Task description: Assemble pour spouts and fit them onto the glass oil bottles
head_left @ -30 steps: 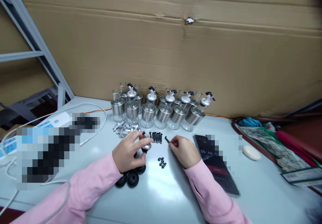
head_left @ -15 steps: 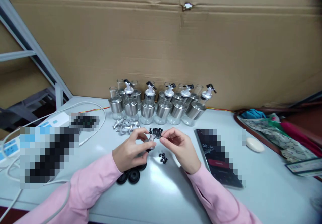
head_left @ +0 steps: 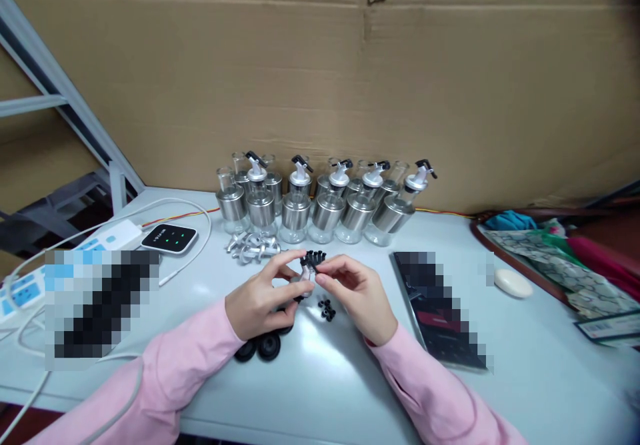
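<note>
My left hand [head_left: 260,298] is closed round a small silver pourer cap [head_left: 304,278], held just above the white table [head_left: 320,378]. My right hand [head_left: 357,292] pinches a tiny black piece against the cap's top; the piece is mostly hidden by my fingertips. Just behind my fingers lies a row of small black levers [head_left: 313,257]. A cluster of little black rings [head_left: 327,310] lies between my wrists. Black round discs [head_left: 264,348] sit under my left wrist. Loose silver spouts [head_left: 251,247] lie to the back left.
Several glass and steel bottles [head_left: 325,208], some with pourer tops, stand against a cardboard wall [head_left: 320,85]. A power strip [head_left: 107,238], cables and a black box [head_left: 169,238] lie at left. A dark device [head_left: 440,312], a white oval [head_left: 513,283] and a cluttered tray [head_left: 555,258] lie at right.
My right hand carried a small black piece from the table over to the cap in my left hand. Both hands have come together and lifted slightly.
</note>
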`<state>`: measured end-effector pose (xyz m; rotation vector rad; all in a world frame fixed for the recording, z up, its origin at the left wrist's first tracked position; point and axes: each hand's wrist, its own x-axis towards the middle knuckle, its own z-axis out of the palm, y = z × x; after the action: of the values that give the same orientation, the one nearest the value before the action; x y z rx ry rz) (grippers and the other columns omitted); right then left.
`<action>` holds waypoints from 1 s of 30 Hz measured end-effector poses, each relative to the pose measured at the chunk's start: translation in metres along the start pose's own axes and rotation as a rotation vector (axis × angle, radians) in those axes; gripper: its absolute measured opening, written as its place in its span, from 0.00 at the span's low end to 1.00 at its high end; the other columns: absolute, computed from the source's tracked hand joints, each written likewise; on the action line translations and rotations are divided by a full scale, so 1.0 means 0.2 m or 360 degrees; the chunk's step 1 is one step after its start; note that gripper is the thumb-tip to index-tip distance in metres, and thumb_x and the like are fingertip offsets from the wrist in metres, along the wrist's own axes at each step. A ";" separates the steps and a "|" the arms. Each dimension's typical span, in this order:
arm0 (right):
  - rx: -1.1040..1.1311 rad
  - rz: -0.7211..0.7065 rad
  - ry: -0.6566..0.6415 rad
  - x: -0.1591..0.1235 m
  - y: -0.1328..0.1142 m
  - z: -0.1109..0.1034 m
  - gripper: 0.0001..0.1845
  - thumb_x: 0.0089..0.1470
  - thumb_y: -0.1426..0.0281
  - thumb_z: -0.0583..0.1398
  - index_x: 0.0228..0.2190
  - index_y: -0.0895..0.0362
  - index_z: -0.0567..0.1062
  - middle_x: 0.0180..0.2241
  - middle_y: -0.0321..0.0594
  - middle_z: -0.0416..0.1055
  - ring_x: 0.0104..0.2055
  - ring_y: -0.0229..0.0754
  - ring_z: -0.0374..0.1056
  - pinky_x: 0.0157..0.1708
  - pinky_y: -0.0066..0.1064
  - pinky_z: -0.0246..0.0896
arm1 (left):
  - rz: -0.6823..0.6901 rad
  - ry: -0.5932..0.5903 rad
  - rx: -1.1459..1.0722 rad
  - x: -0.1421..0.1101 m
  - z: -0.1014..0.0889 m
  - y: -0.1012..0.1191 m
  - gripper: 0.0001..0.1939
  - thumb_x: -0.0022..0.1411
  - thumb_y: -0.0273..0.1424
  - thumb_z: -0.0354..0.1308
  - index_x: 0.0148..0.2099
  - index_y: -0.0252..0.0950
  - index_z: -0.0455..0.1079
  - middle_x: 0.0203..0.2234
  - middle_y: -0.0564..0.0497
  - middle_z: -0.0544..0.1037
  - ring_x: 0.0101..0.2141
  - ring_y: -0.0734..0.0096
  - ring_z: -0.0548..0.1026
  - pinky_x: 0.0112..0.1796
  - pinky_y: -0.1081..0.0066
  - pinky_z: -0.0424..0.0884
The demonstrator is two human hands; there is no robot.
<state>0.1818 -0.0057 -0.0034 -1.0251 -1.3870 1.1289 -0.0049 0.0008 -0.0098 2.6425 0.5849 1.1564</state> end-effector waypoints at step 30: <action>0.0172 0.0040 -0.0077 -0.01 -0.02 0.02 0.06 0.39 0.70 0.66 0.20 0.57 0.73 0.24 0.36 0.70 0.28 0.38 0.65 0.31 0.31 0.62 | 0.0020 0.0092 0.0092 0.00 -0.01 0.01 0.18 0.51 0.17 0.49 0.46 0.33 0.63 0.49 0.36 0.64 0.34 0.73 0.71 0.35 0.70 0.74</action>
<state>0.1783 -0.0095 0.0000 -0.9456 -1.3395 1.2407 -0.0062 -0.0020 -0.0077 2.6725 0.6218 1.2412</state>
